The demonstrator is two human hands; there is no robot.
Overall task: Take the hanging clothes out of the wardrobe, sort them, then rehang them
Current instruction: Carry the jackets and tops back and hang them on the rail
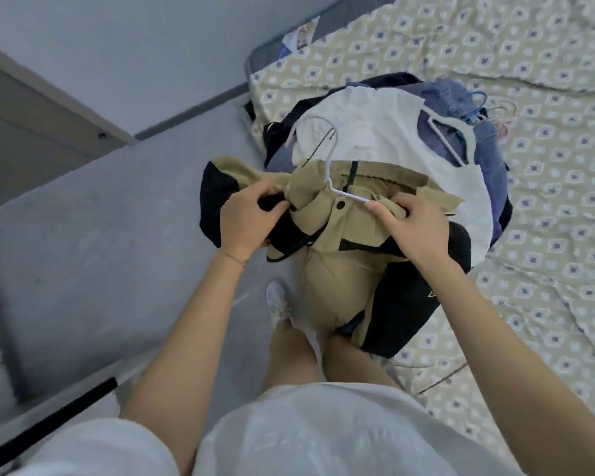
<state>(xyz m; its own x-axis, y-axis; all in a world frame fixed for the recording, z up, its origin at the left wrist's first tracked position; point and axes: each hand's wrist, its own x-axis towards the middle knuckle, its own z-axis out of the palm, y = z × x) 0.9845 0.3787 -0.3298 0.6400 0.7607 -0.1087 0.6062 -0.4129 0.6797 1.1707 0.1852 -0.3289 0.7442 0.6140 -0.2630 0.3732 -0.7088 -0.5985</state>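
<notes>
Both hands clutch the tan jacket: left hand bunches collar, right hand pinches fabric against the white hanger; I judge they are seating it for rehanging.

Patterned bed — heap of clothes on hangers near its edge.

Single view, head-worn, wide-angle. Looks steeply down over wearer's torso, facing forward. Close: forearms fill near half, left hand and right hand gripping beige jacket at centre. Bed right and far, floor left, edges bowed by lens.
</notes>
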